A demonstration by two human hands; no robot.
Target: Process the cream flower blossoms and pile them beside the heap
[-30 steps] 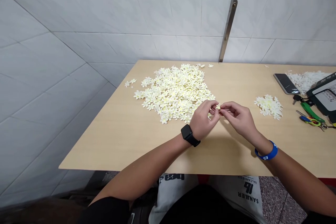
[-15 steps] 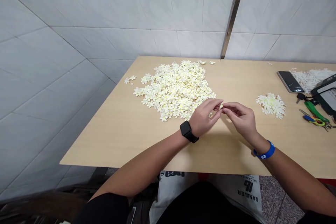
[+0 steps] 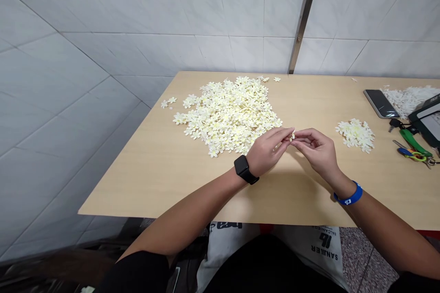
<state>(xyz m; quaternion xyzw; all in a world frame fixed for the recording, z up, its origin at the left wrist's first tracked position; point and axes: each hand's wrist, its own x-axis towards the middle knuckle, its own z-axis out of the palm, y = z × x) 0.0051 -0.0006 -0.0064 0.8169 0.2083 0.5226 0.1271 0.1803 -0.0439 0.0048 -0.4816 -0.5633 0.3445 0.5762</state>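
Between my fingertips is a small pale-yellow flower [image 3: 292, 137], pinched from both sides and partly covered by the fingers. My left hand [image 3: 267, 151], with a black watch on the wrist, closes thumb and forefinger on its left side. From the right, my right hand [image 3: 319, 152], above a blue wristband, pinches the same flower. Just beyond my left hand spreads a large heap of white and yellow flowers [image 3: 233, 112]. A smaller pile of like flowers [image 3: 355, 134] lies to the right of my right hand.
The wooden table [image 3: 154, 178] meets a tiled wall, where a metal bracket [image 3: 301, 27] stands. On the right lie a phone [image 3: 381, 103], white scraps [image 3: 410, 99], keys with a green holder [image 3: 415, 142] and a dark boxy device [image 3: 428, 121]. A printed apron [image 3: 309, 252] covers my lap.
Both hands stay together at nearly the same spot. The flower between the fingertips shows a little more and looks turned. The camera view has shifted slightly.
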